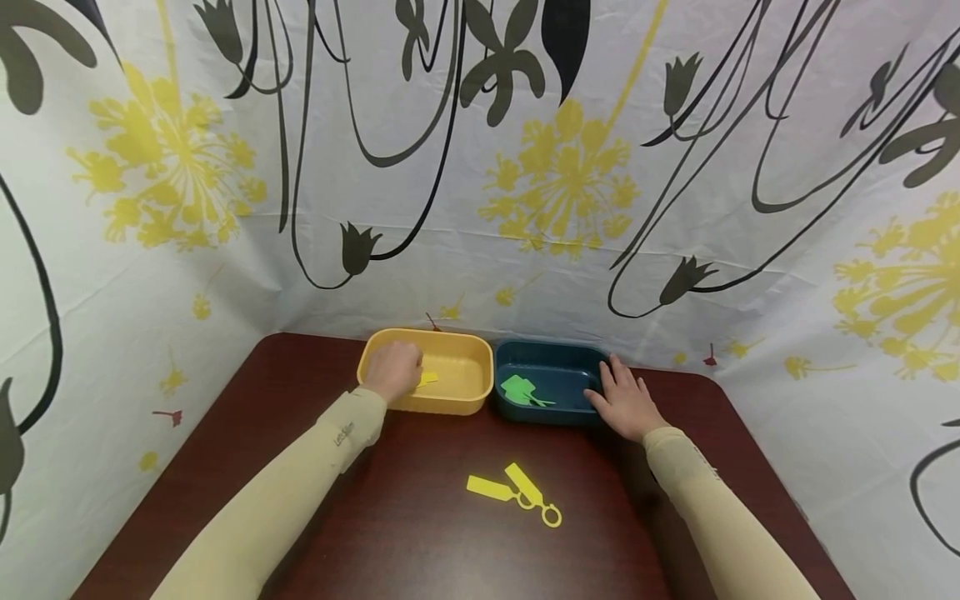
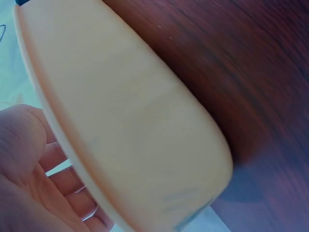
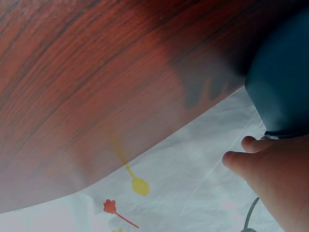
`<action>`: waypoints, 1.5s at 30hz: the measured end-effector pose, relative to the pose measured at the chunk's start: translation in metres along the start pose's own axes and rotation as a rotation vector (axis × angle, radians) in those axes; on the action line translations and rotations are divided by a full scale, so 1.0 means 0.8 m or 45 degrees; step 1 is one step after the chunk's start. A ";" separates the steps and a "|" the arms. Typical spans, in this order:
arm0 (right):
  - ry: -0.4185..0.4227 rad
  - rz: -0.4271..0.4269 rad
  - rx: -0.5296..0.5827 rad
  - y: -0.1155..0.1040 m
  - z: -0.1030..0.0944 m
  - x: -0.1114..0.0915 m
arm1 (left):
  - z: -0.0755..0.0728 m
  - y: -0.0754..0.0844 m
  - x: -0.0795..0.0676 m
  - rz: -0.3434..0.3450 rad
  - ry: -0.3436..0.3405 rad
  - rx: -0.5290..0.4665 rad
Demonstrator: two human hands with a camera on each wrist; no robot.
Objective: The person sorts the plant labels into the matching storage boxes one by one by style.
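Observation:
My left hand (image 1: 394,369) reaches over the left end of a yellow plastic bin (image 1: 465,402), its fingers lowered inside. Flat yellow pieces (image 1: 427,378) lie in that bin right beside the hand. In the left wrist view the bin's outer wall (image 2: 130,106) covers much of the picture, and behind its rim the left hand's fingers (image 2: 65,181) are loosely bent, with nothing visible in them. My right hand (image 1: 628,403) rests with spread fingers at the right rim of a dark blue bin (image 1: 551,352). Green flat pieces (image 1: 517,388) lie inside the blue bin.
Two yellow tags with ring ends, one lower (image 1: 525,483) and one pointing left (image 1: 489,487), lie overlapping on the dark wooden table (image 1: 420,533). The bins stand side by side at its back edge. A flower-printed white cloth (image 1: 420,200) hangs behind and at both sides.

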State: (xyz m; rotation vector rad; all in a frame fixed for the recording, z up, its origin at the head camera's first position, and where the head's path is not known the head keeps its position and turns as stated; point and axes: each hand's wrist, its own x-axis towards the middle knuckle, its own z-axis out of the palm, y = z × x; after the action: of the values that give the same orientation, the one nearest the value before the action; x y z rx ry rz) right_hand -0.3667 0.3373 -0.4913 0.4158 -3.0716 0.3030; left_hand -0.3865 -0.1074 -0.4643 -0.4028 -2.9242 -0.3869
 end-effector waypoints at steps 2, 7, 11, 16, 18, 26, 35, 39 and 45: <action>0.001 -0.002 0.003 -0.001 -0.001 0.000 | -0.003 0.003 -0.001 0.008 0.014 -0.015; 0.003 0.000 0.015 -0.002 -0.002 0.000 | -0.008 0.010 -0.005 0.033 0.049 -0.046; 0.003 0.000 0.015 -0.002 -0.002 -0.001 | -0.009 0.014 -0.007 0.050 0.075 -0.062; 0.008 0.000 0.011 -0.002 0.000 0.001 | -0.012 0.022 -0.012 0.087 0.107 -0.057; 0.009 0.002 0.010 -0.001 0.001 0.000 | -0.014 0.025 -0.013 0.113 0.125 -0.043; 0.010 0.000 0.014 -0.002 0.002 -0.001 | -0.021 0.039 -0.020 0.151 0.175 -0.037; 0.007 -0.004 0.010 -0.001 0.000 -0.002 | -0.023 0.057 -0.039 0.198 0.255 -0.060; 0.000 -0.004 0.010 0.000 -0.001 -0.001 | -0.025 0.066 -0.043 0.223 0.288 -0.043; 0.029 -0.015 0.034 0.005 0.004 0.001 | -0.031 0.080 -0.046 0.222 0.270 -0.055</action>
State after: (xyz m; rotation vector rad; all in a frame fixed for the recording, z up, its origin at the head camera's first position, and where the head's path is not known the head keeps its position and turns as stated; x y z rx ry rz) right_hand -0.3690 0.3405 -0.4948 0.4285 -3.0452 0.3462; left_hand -0.3304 -0.0635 -0.4333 -0.5799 -2.6546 -0.4389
